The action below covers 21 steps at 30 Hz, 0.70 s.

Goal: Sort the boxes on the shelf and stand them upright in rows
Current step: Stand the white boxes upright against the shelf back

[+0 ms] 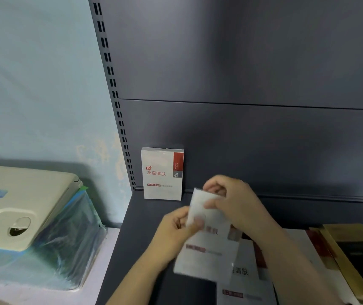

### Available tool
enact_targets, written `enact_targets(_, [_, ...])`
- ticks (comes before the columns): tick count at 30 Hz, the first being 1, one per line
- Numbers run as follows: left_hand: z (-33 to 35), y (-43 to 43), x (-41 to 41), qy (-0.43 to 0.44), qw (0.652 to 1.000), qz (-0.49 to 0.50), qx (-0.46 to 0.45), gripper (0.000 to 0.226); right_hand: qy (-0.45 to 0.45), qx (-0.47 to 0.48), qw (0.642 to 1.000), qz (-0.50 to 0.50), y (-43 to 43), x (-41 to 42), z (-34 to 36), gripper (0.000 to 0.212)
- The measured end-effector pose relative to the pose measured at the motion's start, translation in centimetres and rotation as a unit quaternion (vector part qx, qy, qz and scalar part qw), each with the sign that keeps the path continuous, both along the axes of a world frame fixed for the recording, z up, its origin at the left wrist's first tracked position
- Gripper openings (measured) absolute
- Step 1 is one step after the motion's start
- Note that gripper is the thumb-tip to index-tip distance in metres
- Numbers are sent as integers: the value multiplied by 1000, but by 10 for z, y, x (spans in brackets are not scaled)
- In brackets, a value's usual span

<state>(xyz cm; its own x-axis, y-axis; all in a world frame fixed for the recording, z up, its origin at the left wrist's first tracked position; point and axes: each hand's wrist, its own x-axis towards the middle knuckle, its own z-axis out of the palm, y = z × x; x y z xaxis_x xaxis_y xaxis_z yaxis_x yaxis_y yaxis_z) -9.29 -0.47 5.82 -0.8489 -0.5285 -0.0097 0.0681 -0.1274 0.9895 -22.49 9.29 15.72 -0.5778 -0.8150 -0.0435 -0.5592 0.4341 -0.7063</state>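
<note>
White box [207, 256], lower centre of the frame, is gripped by the left hand [176, 226] and the right hand [233, 203]; it should go upright just beside the standing box [162, 173] on the shelf [144, 236], fronts matching.

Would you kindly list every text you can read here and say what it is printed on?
"净痘清肤": in red, on the upright box.
"清肤": on the flat box, its start covered.
Print on the held box, gripped by left hand and right hand: blurred, unreadable.
Small print on the upright box's red band and strip: too small.
</note>
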Motion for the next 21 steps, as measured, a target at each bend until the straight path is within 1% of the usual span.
enact_targets(2, [8, -10, -1, 10, 998, 61, -5, 20, 20, -61, 997, -32, -14, 3, -5, 28])
enact_targets(4, [13, -22, -1, 17, 995, 94, -8, 21, 88, -111, 988, -68, -22, 7, -13, 30])
enact_targets(5, [14, -28, 1, 18, 993, 118, -6, 19, 103, -124, 983, -85, -24, 8, -17, 31])
enact_targets(7, [13, -45, 3, 21, 982, 190, 3, 15, 68, -132, 983, -111, -23, 10, -24, 29])
enact_targets(9, [9, -66, 3, 13, 967, 254, 5, 19, 29, -131, 983, -122, -18, 9, -33, 24])
enact_targets(10, [5, -76, 3, 9, 963, 271, 6, 22, 21, -130, 984, -122, -15, 9, -37, 23])
enact_targets(12, [-1, -91, 1, 4, 960, 282, 1, 25, 7, -129, 984, -122, -8, 10, -43, 23])
enact_targets(14, [-8, -99, -2, -6, 959, 283, -10, 26, -3, -125, 984, -124, -2, 9, -47, 28])
enact_targets(17, [-16, -103, -7, 1, 952, 306, -8, 29, -12, -109, 986, -129, 5, 7, -52, 30])
enact_targets(18, [-19, -105, -9, 2, 948, 319, -7, 33, -19, -108, 985, -133, 8, 5, -54, 29])
enact_targets(21, [-23, -108, -14, -11, 930, 368, -17, 58, -36, -105, 984, -142, 15, 3, -60, 27])
